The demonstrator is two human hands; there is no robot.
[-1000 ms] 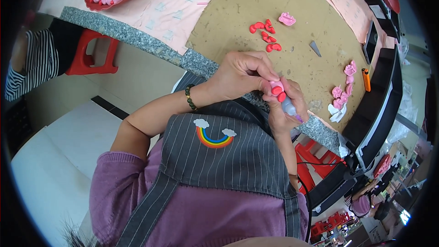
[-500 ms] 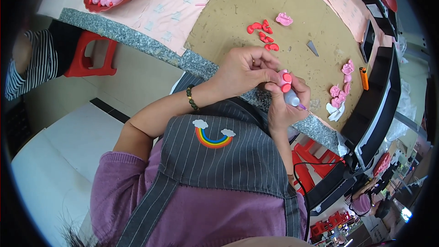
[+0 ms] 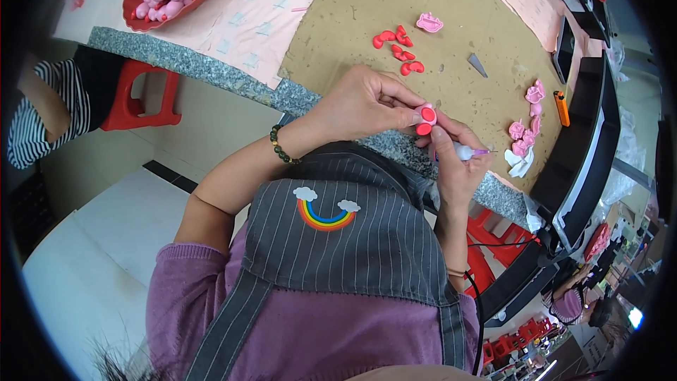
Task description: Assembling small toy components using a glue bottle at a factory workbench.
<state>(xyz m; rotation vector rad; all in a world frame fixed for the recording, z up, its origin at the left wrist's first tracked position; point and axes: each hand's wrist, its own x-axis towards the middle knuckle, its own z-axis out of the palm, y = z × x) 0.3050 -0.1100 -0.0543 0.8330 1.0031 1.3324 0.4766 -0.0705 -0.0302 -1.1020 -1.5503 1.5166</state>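
My left hand (image 3: pixel 361 107) pinches a small pink toy figure (image 3: pixel 429 108) with two rounded red pieces on it, just over the table's near edge. Close beside it, my right hand (image 3: pixel 457 176) is closed round a small pale glue bottle (image 3: pixel 463 152), whose purple needle tip points right, away from the figure. The right fingertips reach up to the figure; whether they grip it too, I cannot tell. Several curved red pieces (image 3: pixel 384 39) lie on the brown mat (image 3: pixel 338 35) beyond my hands, near a flat pink piece (image 3: pixel 429 22).
A red bowl (image 3: pixel 128 7) of pink and red parts stands at far left. On the mat lie a grey pointed piece (image 3: pixel 477 65), pink pieces (image 3: pixel 518 131), white tissue (image 3: pixel 520 163) and an orange lighter (image 3: pixel 561 109). Black trays (image 3: pixel 578 127) border the right. A person's striped sleeve (image 3: pixel 53 92) shows left.
The figure has moved slightly left and up in my left hand. The glue bottle has turned, so its tip now points right instead of down and right. The whole view has shifted slightly.
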